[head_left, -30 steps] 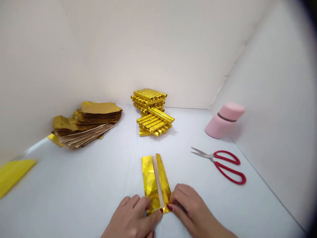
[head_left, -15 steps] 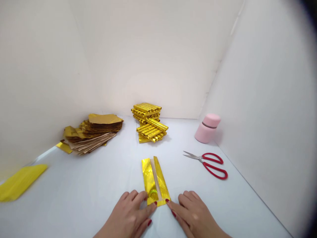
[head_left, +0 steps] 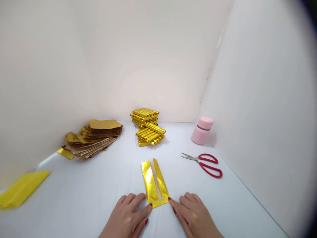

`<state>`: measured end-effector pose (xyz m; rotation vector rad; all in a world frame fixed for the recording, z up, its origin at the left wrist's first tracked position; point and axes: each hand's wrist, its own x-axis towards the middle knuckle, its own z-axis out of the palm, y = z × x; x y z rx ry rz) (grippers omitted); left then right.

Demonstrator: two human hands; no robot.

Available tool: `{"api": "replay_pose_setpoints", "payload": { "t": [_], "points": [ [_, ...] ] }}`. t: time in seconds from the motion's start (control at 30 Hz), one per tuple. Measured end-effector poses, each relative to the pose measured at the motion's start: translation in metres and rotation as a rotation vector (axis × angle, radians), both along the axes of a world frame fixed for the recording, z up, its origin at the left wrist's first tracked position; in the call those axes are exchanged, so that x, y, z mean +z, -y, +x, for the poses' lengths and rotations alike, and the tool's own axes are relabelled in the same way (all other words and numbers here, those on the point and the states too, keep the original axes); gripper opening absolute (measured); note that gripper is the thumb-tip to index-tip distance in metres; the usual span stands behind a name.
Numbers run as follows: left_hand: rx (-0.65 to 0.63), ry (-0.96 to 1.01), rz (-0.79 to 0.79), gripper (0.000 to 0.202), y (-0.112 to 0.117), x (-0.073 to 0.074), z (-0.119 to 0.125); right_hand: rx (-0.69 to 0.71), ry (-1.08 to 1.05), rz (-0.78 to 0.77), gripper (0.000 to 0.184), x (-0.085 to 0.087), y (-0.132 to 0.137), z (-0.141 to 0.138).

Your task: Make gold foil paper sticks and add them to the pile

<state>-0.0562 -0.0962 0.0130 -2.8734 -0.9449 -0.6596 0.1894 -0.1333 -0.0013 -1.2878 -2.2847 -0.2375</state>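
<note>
A piece of gold foil paper [head_left: 162, 186] lies on the table in front of me, its long sides folded inward so that a narrow strip of its brown backing shows between them. Its near end is turned up in a short fold. At the near left corner, a fingertip of my left hand [head_left: 127, 213] touches the paper, with the thumb apart below it. My right hand [head_left: 194, 211] rests one fingertip at the near right corner, thumb slightly apart. Neither hand pinches the paper; both have their outer fingers bent.
A stack of folded gold paper strips [head_left: 150, 130] stands at the back. Back left lies a pile of brown-backed gold sheets [head_left: 95, 135]; nearer left is a yellow piece [head_left: 23, 188]. Red-handled scissors [head_left: 198, 159] and a pink flask [head_left: 201, 132] are on the right, beside the wall.
Both hands' fingertips have slid outward along the near fold, from near its middle to its two corners. The view has shifted slightly.
</note>
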Motion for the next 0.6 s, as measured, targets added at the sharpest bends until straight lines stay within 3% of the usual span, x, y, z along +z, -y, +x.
{"api": "replay_pose_setpoints", "payload": {
  "t": [0.13,0.3,0.43,0.6],
  "points": [
    [-0.03,-0.01,0.069,0.022,-0.001,0.006,-0.001,-0.017,0.068,0.165,0.028,-0.007,0.001,-0.004],
    [-0.057,0.031,0.112,0.024,-0.002,0.006,-0.003,-0.069,0.097,0.152,0.029,-0.011,0.003,-0.005],
    [-0.073,0.037,0.227,0.029,-0.003,0.0,-0.001,-0.108,0.102,0.034,0.03,-0.006,0.001,-0.007],
    [-0.195,-0.02,0.403,0.043,-0.006,-0.006,0.009,-0.162,0.105,-0.244,0.032,0.017,-0.018,-0.012]
  ]
}}
